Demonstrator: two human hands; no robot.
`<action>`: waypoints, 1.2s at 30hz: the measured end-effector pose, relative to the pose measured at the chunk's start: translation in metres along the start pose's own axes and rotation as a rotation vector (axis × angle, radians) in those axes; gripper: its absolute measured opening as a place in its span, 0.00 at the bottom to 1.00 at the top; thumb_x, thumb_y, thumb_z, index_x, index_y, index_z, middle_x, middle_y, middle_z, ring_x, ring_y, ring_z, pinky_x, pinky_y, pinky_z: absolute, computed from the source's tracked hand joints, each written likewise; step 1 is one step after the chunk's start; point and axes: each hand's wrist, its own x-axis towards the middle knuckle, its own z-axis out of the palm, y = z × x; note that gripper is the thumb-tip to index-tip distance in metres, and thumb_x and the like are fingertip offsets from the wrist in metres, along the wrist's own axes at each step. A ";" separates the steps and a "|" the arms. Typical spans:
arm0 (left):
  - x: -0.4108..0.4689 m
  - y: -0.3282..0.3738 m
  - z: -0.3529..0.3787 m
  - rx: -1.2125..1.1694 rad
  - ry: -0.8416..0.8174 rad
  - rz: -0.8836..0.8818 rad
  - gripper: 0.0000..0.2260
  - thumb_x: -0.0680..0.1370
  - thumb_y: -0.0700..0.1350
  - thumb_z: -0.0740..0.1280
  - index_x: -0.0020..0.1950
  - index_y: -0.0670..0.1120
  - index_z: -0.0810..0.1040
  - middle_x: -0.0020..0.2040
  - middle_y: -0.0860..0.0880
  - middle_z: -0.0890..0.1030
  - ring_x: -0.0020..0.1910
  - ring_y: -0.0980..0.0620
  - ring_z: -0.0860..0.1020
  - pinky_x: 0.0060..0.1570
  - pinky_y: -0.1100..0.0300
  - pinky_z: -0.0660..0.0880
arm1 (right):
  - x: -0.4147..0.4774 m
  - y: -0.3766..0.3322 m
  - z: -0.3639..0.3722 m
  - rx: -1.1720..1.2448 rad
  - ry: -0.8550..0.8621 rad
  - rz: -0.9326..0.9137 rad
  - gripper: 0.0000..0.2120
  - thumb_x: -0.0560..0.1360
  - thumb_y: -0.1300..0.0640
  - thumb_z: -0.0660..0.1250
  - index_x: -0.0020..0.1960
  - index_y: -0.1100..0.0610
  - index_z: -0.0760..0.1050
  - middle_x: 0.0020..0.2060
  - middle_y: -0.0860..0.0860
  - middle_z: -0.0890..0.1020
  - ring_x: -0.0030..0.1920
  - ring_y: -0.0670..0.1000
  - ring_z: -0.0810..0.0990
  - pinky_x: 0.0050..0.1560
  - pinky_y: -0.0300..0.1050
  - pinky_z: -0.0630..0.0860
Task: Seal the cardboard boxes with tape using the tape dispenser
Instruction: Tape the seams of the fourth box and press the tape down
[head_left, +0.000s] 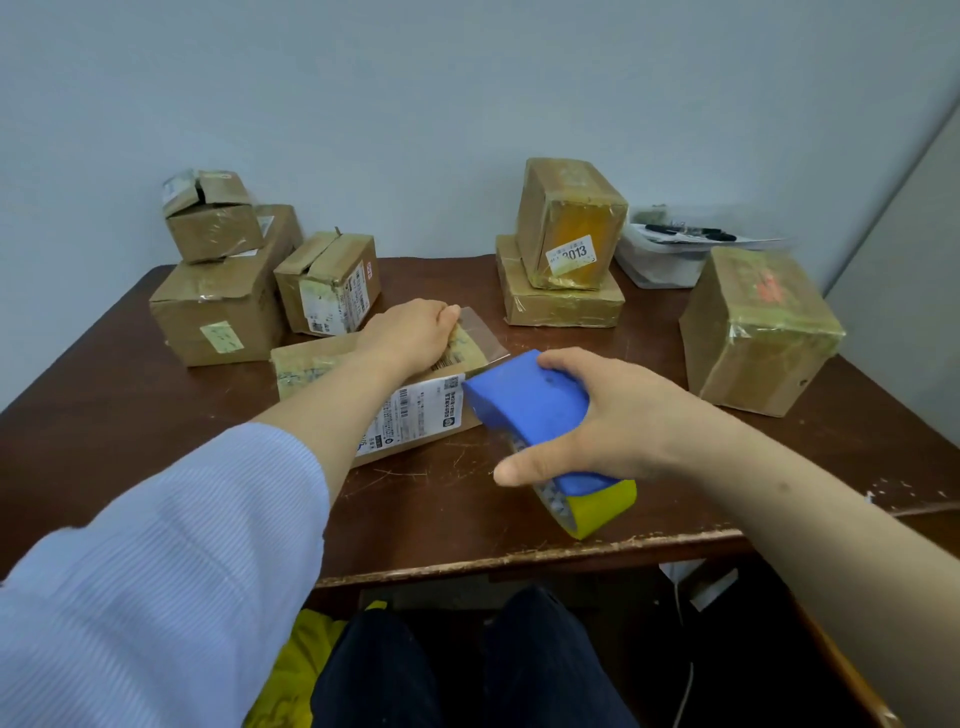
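Observation:
A flat cardboard box (415, 410) with a white shipping label lies in the middle of the brown table (130, 415). My left hand (410, 332) presses down on its top, with the fingertips at the far edge on a strip of clear tape (483, 332). That strip runs from the box to the blue tape dispenser (524, 400), which my right hand (597, 415) grips just right of the box. A yellow tape roll (602, 506) shows at the dispenser's near end.
Three cardboard boxes (223, 306) are grouped at the back left. Two taped boxes (566, 228) are stacked at the back centre, another taped box (753, 332) stands at the right, and a white tray (660, 260) sits by the wall. The table's front edge (519, 558) is close to my legs.

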 end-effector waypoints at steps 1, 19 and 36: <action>0.000 0.000 0.000 -0.003 -0.001 0.004 0.21 0.83 0.54 0.47 0.63 0.46 0.75 0.60 0.44 0.78 0.59 0.43 0.75 0.57 0.49 0.71 | 0.001 -0.005 -0.003 -0.115 -0.010 -0.003 0.54 0.56 0.32 0.74 0.75 0.43 0.53 0.69 0.46 0.66 0.63 0.52 0.71 0.58 0.48 0.71; 0.004 -0.003 0.004 0.000 -0.001 0.018 0.20 0.83 0.53 0.48 0.55 0.45 0.77 0.55 0.43 0.79 0.53 0.42 0.76 0.53 0.48 0.73 | 0.031 -0.037 -0.039 -0.129 0.009 0.006 0.24 0.59 0.39 0.73 0.48 0.54 0.81 0.47 0.52 0.82 0.43 0.52 0.80 0.41 0.43 0.76; 0.006 -0.004 0.004 -0.002 0.013 0.005 0.20 0.83 0.54 0.49 0.56 0.47 0.78 0.53 0.45 0.80 0.52 0.44 0.77 0.50 0.51 0.73 | 0.037 -0.040 -0.058 -0.223 -0.108 -0.006 0.24 0.55 0.39 0.72 0.45 0.54 0.82 0.43 0.50 0.83 0.40 0.52 0.82 0.42 0.44 0.81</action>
